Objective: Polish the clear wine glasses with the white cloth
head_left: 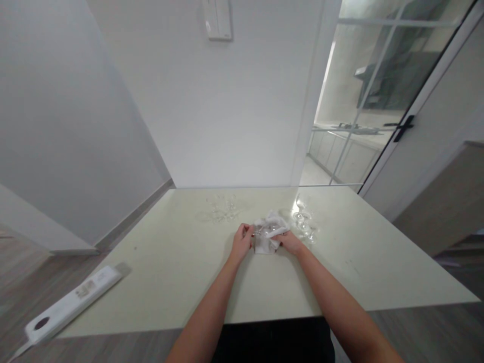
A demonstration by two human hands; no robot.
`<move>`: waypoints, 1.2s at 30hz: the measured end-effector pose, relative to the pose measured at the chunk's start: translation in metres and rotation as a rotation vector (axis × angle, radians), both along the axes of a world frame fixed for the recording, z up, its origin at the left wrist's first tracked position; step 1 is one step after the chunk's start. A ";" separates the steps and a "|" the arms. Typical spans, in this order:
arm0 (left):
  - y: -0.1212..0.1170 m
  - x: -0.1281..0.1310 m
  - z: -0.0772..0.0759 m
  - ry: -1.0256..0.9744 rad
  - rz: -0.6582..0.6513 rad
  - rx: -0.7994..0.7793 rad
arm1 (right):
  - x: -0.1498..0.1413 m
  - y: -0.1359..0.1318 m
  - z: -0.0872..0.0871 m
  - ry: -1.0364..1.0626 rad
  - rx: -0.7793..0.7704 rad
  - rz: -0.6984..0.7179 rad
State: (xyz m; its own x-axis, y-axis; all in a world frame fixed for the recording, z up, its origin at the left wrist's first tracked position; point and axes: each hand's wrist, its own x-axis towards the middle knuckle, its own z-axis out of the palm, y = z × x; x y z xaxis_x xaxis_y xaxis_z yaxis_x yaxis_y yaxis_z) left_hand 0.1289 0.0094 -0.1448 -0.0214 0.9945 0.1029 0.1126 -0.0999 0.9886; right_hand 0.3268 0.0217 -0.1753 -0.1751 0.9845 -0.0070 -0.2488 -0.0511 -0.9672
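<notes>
In the head view, the left hand [244, 239] pinches what seems to be a clear glass [258, 232], while the right hand [289, 241] grips a white cloth [273, 222] bunched around it, just above the bench [170, 282]. More glasses sit beyond the left hand [229, 207] and just beside the right [302, 223]. The step in hand looks like wiping; the next move probably calls for a steady left hold and gentle turning within the cloth.
</notes>
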 end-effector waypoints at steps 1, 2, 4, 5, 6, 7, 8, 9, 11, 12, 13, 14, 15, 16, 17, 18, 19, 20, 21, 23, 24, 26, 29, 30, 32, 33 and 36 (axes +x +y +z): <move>0.000 0.000 0.000 0.004 0.001 -0.006 | 0.000 -0.002 0.002 -0.017 0.023 0.020; -0.002 0.000 0.001 0.018 0.008 0.011 | 0.000 -0.003 0.005 -0.032 0.041 0.039; -0.005 -0.002 0.003 0.073 0.028 0.115 | -0.002 -0.007 0.010 -0.046 0.045 0.068; -0.008 -0.003 0.004 0.111 0.033 0.198 | -0.003 -0.008 0.012 -0.043 0.026 0.076; -0.010 -0.004 0.006 0.151 0.032 0.291 | -0.005 -0.009 0.014 -0.032 -0.003 0.078; -0.012 -0.005 0.007 0.193 0.022 0.388 | -0.006 -0.010 0.016 -0.015 -0.035 0.073; -0.015 -0.005 0.008 0.236 0.003 0.481 | -0.007 -0.010 0.017 0.007 -0.066 0.059; -0.017 -0.006 0.009 0.281 -0.024 0.567 | -0.008 -0.010 0.017 0.030 -0.089 0.038; -0.020 -0.007 0.010 0.365 -0.068 0.694 | -0.009 -0.009 0.017 0.063 -0.111 -0.019; -0.020 -0.007 0.010 0.399 -0.078 0.728 | -0.009 -0.009 0.016 0.066 -0.118 -0.048; -0.021 -0.007 0.009 0.426 -0.078 0.736 | -0.009 -0.008 0.015 0.059 -0.125 -0.070; -0.021 -0.006 0.009 0.445 -0.071 0.722 | -0.008 -0.007 0.015 0.046 -0.133 -0.081; -0.021 -0.006 0.008 0.459 -0.061 0.690 | -0.008 -0.006 0.014 0.030 -0.141 -0.082; -0.020 -0.006 0.006 0.467 -0.049 0.647 | -0.008 -0.005 0.013 0.014 -0.146 -0.079; -0.019 -0.006 0.005 0.465 -0.037 0.596 | -0.007 -0.004 0.012 -0.001 -0.145 -0.076; -0.016 -0.006 0.003 0.449 -0.024 0.539 | -0.007 -0.004 0.010 -0.019 -0.134 -0.073; -0.014 -0.005 0.001 0.419 -0.008 0.482 | -0.006 -0.003 0.009 -0.035 -0.116 -0.069; -0.011 -0.005 -0.002 0.374 0.011 0.423 | -0.006 -0.003 0.008 -0.051 -0.090 -0.061; -0.007 -0.004 -0.004 0.318 0.031 0.365 | -0.005 -0.003 0.007 -0.066 -0.062 -0.046; -0.001 -0.004 -0.007 0.204 0.059 0.248 | -0.004 -0.003 0.006 -0.101 -0.015 -0.001; 0.002 -0.004 -0.008 0.156 0.060 0.191 | -0.003 -0.003 0.006 -0.120 -0.002 0.018; 0.004 -0.005 -0.008 0.102 0.028 0.102 | -0.002 -0.004 0.008 -0.146 0.014 0.031; 0.000 -0.006 -0.003 0.137 -0.034 0.128 | -0.003 -0.006 0.011 -0.113 0.026 0.015; -0.003 -0.007 -0.001 0.168 -0.043 0.185 | -0.003 -0.006 0.012 -0.081 0.024 0.006; -0.009 -0.007 0.003 0.239 -0.048 0.333 | -0.005 -0.007 0.014 -0.011 0.001 -0.003; -0.012 -0.007 0.005 0.271 -0.049 0.404 | -0.006 -0.008 0.015 0.019 -0.022 -0.008; -0.018 -0.006 0.009 0.358 -0.058 0.554 | -0.009 -0.009 0.018 0.059 -0.119 -0.057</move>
